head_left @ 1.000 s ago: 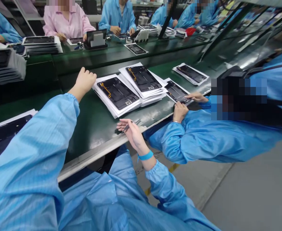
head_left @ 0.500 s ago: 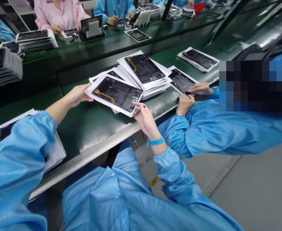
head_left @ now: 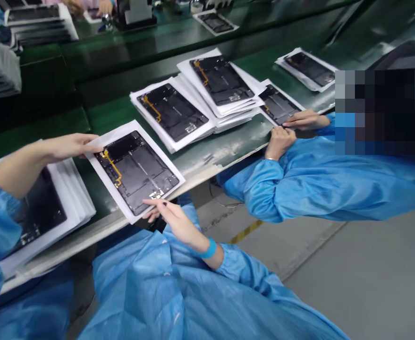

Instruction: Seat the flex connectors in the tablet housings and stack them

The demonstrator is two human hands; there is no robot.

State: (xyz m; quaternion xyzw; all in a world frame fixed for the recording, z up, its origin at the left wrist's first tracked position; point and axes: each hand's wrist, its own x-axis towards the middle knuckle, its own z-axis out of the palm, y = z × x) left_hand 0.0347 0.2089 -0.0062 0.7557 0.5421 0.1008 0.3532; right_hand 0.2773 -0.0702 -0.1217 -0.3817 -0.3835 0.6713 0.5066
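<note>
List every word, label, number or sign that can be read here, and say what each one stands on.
No text can be read in this view.
White label on the black panel between the left hand and right hand: too small to read.
White label on the next panel: too small to read.
White label on the top panel: too small to read.
White card in the black stand: nothing legible.

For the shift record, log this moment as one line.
left hand: white sheet | right hand: sheet's lower edge | on sheet: black panel
</note>
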